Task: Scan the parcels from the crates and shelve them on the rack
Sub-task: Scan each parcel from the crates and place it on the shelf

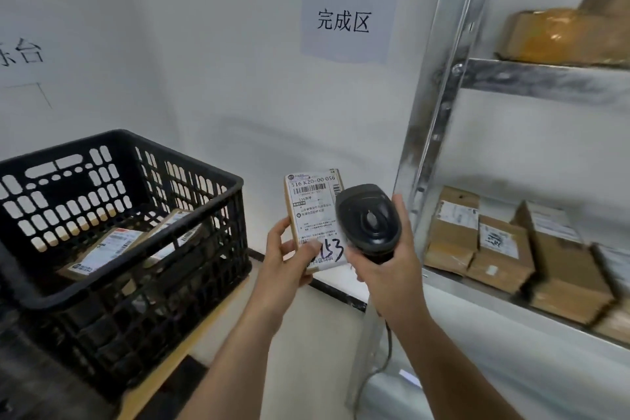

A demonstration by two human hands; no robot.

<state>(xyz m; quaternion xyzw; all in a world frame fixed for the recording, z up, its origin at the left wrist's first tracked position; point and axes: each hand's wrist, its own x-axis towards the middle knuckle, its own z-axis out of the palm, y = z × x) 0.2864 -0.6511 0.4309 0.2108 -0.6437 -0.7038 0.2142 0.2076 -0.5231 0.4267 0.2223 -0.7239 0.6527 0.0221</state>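
My left hand grips a small cardboard parcel upright by its lower left corner, its white shipping label facing me with "153" handwritten at the bottom. Just to its right, my right hand holds a black corded barcode scanner, whose head overlaps the parcel's right edge. A black plastic crate stands at the left on a wooden-edged table and holds several labelled parcels. The metal rack rises at the right.
Several cardboard boxes sit on the rack's lower shelf, and a tape-wrapped parcel lies on the shelf above. A blue-framed sign hangs on the white wall behind. The scanner's cable trails down beside the rack post.
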